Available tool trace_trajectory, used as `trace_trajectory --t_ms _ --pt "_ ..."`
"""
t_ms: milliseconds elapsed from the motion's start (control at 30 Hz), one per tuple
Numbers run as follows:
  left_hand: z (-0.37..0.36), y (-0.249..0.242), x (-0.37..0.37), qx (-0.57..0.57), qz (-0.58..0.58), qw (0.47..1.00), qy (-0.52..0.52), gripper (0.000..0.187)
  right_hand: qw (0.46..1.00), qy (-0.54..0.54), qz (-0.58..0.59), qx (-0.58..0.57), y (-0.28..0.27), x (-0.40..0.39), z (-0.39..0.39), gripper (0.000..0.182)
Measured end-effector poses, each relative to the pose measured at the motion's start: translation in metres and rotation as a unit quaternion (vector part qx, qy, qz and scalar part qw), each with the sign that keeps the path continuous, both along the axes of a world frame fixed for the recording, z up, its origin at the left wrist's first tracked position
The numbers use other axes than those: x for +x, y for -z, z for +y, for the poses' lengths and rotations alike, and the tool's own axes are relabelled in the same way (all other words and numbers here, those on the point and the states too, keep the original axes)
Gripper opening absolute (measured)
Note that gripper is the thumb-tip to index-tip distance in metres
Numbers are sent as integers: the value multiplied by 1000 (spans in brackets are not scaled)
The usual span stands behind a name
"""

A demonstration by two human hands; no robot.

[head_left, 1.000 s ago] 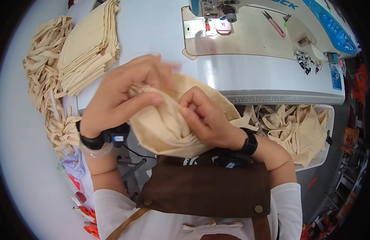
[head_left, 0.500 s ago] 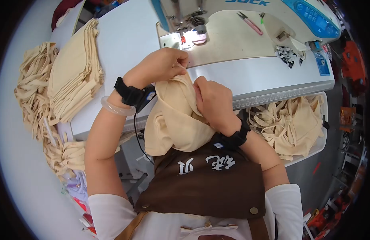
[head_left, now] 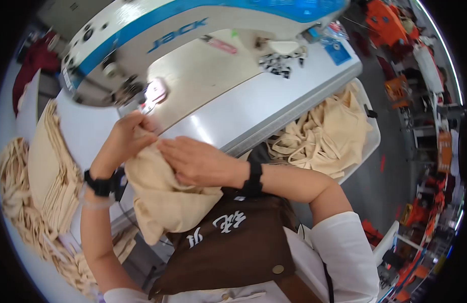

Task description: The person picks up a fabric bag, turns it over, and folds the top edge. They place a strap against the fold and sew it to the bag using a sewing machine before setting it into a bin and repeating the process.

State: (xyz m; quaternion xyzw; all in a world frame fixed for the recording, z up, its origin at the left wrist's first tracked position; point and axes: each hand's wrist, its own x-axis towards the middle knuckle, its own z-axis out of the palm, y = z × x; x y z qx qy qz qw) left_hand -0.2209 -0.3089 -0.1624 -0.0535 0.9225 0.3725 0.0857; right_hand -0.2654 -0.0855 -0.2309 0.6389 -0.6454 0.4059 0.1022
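A cream cloth piece (head_left: pixel 165 204), bunched and folded, hangs over the table's front edge toward my lap. My left hand (head_left: pixel 128 135) pinches its upper end, close to the lit needle area of the sewing machine (head_left: pixel 180 25). My right hand (head_left: pixel 195 160) is closed on the cloth's upper right side, its fingers bent over the fabric. The fingertips of both hands are near each other and slightly blurred. The cloth's edge between them is partly hidden by the fingers.
Left on the table are a stack of flat cream cloth pieces (head_left: pixel 54 171) and a heap of cream straps (head_left: pixel 16 187). Thread snips (head_left: pixel 220 44) and a black-and-white scrap (head_left: pixel 281 63) lie on the machine bed. A white bin (head_left: pixel 372 136) below the right edge holds cream cloth items (head_left: pixel 327 134).
My view has turned to the right, so the machine and hands appear farther left and tilted. My right hand now lies more across the cloth. Both hands still hold it near the needle area.
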Motion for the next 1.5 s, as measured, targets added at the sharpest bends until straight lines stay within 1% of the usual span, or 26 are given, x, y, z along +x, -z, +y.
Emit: trace_trajectory --t_ms 33,67,100,133,167,233,300,333,367,433,467,533,567,600,633,700,800,933,1033,1067,1167,1233,1333,1367,1433,1500 --pt "1 -13 3 -22 17 999 36 29 1000 11 17 -6 2 1 -1 43" --pt "1 -27 11 -74 96 989 80 39 999 21 24 15 2 3 1 45" --pt "3 -42 24 -110 103 986 67 48 999 29 30 35 2 6 2 47" --pt "18 -65 33 -104 85 990 39 49 997 36 35 55 2 8 2 50" --pt "36 -79 43 -113 116 986 32 48 996 52 54 57 2 10 1 49" --pt "61 -84 57 -124 121 984 33 42 991 80 93 61 2 12 -2 46" --pt "76 -63 58 -110 132 985 36 32 990 85 99 49 7 13 -5 41" --pt "80 -44 56 -70 136 988 -8 20 991 83 91 45 8 13 -6 39" --pt "77 -24 56 -30 121 991 -39 18 992 82 82 41 8 13 -7 37" --pt "66 6 58 50 89 990 -99 13 998 55 -2 2 5 5 7 29" --pt "66 8 59 46 87 990 -101 13 998 41 -44 -16 3 -2 19 25" --pt "67 11 60 41 85 990 -109 13 995 87 -18 -48 -4 -31 63 17" --pt "67 11 60 52 90 989 -108 13 982 181 29 -48 -8 -47 86 15" --pt "67 12 59 63 95 988 -109 13 968 246 -6 -56 -2 -67 110 15" --pt "67 12 59 74 101 986 -109 13 942 331 -1 -49 -10 -82 135 15" --pt "64 15 59 89 99 986 -102 12 884 461 -50 -47 -1 -110 172 15" --pt "59 19 59 138 78 983 -96 14 887 461 -13 -12 3 -140 197 19" --pt "57 19 60 223 44 967 -113 18 911 410 19 30 -2 -166 196 25" --pt "54 24 59 216 71 969 -98 20 903 428 -33 16 5 -168 195 24" --pt "52 19 60 211 52 972 -87 20 897 441 -32 -28 5 -165 193 23" --pt "50 19 58 187 60 979 -63 21 882 464 -21 -82 -1 -142 187 21" --pt "51 16 57 200 57 975 -74 17 918 382 33 -99 -9 -123 168 21" --pt "48 14 58 218 44 971 -83 12 973 201 -14 -113 -19 -84 121 18" --pt "50 11 57 229 47 969 -74 13 983 137 -32 -122 -19 -73 102 16" --pt "54 8 57 251 53 965 -59 16 993 47 6 -107 -27 -51 66 15" --pt "47 18 60 296 44 949 -98 20 998 -11 8 -63 -27 -36 34 15"
